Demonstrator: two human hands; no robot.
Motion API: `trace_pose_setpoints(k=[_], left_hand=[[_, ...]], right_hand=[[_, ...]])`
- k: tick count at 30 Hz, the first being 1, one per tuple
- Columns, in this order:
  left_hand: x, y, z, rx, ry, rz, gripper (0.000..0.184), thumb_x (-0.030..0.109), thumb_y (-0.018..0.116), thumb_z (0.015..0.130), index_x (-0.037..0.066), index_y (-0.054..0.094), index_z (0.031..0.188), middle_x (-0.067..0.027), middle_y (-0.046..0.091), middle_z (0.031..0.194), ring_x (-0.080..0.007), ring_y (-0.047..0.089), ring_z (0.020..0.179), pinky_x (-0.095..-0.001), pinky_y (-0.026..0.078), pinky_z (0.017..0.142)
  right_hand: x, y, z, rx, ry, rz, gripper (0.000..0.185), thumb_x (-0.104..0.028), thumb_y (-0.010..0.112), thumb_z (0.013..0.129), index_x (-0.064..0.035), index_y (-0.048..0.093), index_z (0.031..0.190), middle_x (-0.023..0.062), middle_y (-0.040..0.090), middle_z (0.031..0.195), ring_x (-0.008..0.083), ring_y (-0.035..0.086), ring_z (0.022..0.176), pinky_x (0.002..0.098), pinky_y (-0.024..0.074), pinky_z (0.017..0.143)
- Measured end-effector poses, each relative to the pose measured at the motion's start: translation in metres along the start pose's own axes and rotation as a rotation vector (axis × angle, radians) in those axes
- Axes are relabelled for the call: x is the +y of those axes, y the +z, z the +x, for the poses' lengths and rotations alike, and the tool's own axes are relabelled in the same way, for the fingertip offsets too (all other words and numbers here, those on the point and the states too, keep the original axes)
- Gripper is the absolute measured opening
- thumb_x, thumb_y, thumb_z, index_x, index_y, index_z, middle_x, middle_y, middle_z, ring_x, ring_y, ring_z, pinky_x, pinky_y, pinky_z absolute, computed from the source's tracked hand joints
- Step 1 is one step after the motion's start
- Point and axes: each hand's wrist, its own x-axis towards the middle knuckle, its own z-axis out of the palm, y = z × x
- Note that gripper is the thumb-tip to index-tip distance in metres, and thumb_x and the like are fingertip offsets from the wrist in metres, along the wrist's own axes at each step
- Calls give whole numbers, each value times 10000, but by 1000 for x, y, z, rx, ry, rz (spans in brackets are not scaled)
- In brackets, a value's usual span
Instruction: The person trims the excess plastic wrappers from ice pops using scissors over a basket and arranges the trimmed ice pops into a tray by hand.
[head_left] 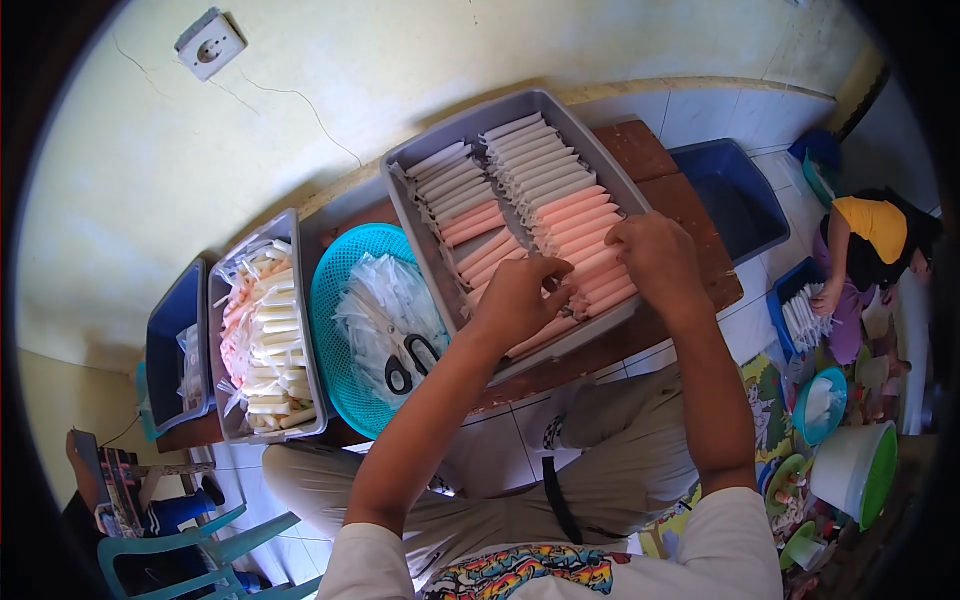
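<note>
A grey tray (395,180) holds two rows of slim, plastic-wrapped tubes. White tubes (530,152) fill the far part and pink tubes (575,215) the near part; they look like ice pops with twisted wrapper ends. My left hand (525,300) is over the near part of the tray, its curled fingers at the left ends of the pink tubes. At the right ends, by the tray's edge, my right hand (655,260) has its fingers bent down onto a pink tube. My hands partly hide the nearest tubes.
Left of the tray, a turquoise basket (325,330) holds clear plastic bags (390,295) and black-handled scissors (405,365). Beyond it stand a grey bin (222,400) of pale and pink tubes and a blue bin (165,345). Another person (860,240) handles white tubes at right.
</note>
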Motion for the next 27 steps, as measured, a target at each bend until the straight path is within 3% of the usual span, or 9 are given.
trace_pose_setpoints(k=[8,17,27], left_hand=[[-1,1,-2,-31,42,47,367,170,828,912,40,789,1253,-187,795,1093,-318,768,952,-406,593,884],[-1,1,-11,-65,17,48,461,161,808,923,48,736,1364,-207,764,1140,-328,752,1032,-421,586,916],[1,1,-13,-68,11,97,468,189,792,946,61,728,1391,-213,764,1115,-337,752,1018,-432,587,911]], right_hand=[[-8,6,3,-24,106,-113,194,-137,605,934,-89,776,855,140,755,904,349,728,872,468,563,818],[-9,9,0,-22,137,-130,227,-166,581,972,-114,771,858,130,743,898,360,744,838,481,585,760],[-8,12,0,-54,143,-170,225,-166,577,978,-125,772,872,120,749,907,351,750,849,474,589,763]])
